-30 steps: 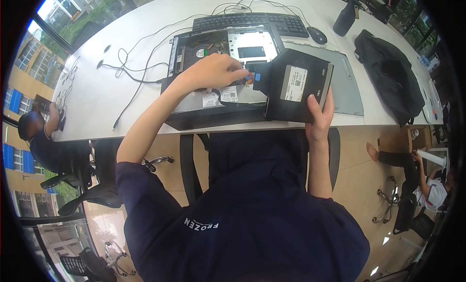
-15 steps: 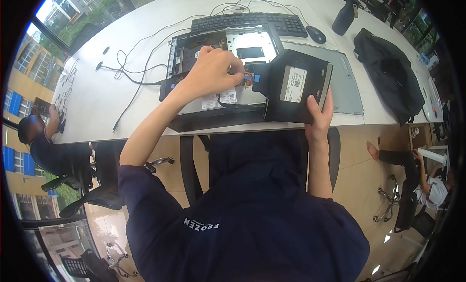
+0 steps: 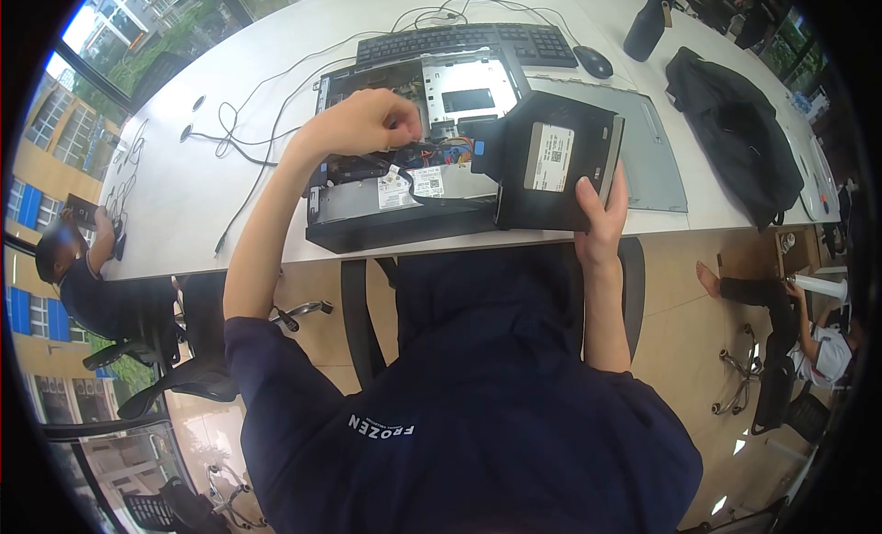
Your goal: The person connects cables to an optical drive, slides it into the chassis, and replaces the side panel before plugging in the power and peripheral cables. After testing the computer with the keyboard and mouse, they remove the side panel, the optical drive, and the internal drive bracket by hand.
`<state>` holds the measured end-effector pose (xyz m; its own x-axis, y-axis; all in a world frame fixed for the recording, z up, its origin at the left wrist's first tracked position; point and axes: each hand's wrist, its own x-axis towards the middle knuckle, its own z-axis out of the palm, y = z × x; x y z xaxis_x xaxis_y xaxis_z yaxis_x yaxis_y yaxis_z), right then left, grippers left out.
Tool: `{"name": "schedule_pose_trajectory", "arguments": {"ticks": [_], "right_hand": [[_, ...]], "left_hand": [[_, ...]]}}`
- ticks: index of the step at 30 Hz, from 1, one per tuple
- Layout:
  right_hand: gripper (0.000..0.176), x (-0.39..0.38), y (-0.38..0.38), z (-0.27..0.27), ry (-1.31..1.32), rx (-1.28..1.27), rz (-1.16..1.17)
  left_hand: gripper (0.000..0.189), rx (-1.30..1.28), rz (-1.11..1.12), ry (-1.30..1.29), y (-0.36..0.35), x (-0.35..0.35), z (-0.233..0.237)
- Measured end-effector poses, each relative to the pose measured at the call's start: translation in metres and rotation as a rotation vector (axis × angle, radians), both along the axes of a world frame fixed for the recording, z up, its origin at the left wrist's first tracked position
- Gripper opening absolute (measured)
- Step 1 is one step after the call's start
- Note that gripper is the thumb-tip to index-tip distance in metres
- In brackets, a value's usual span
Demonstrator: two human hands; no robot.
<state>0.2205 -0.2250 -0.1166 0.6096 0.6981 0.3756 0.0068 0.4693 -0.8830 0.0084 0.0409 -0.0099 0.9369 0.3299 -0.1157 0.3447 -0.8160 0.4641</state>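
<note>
An opened computer case [image 3: 395,224] lies on the white table, its inner parts and coloured wires [image 3: 441,154] showing. Over the left part of the case is my left hand [image 3: 367,123], fingers curled together above the wiring; what they pinch, if anything, is too small to make out. My right hand [image 3: 603,213] grips the lower right edge of a black drive [image 3: 562,162] with a white label. That drive is tilted up over the right end of the case, beside a blue tab [image 3: 479,148].
Behind the case are a keyboard [image 3: 469,45] and a mouse [image 3: 593,62]. A grey panel [image 3: 654,157], dark bottle [image 3: 648,27] and black bag [image 3: 730,134] lie or stand to the right. Cables [image 3: 225,134] cross the left side. People sit at both sides.
My left hand has moved left, away from the coloured wires, which now show more fully. My right hand and the drive have hardly moved.
</note>
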Motion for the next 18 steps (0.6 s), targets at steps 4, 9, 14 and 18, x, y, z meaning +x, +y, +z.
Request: {"name": "schedule_pose_trajectory", "arguments": {"ticks": [4, 9, 14, 18], "right_hand": [[0.056, -0.002, -0.001, 0.001, 0.034, -0.001, 0.01], [0.057, -0.004, 0.0, 0.002, 0.035, 0.019, 0.0], [0.049, -0.006, 0.001, 0.006, 0.111, 0.021, -0.002], [0.049, -0.007, 0.0, 0.006, 0.107, 0.029, 0.004]], "left_hand": [[0.017, 0.199, -0.082, 0.099, 0.01, -0.009, -0.014], [0.016, 0.179, -0.139, 0.105, 0.013, -0.001, -0.016], [0.015, 0.066, -0.251, 0.097, 0.019, 0.005, -0.023], [0.019, 0.083, -0.228, 0.363, 0.006, 0.02, 0.002]]}}
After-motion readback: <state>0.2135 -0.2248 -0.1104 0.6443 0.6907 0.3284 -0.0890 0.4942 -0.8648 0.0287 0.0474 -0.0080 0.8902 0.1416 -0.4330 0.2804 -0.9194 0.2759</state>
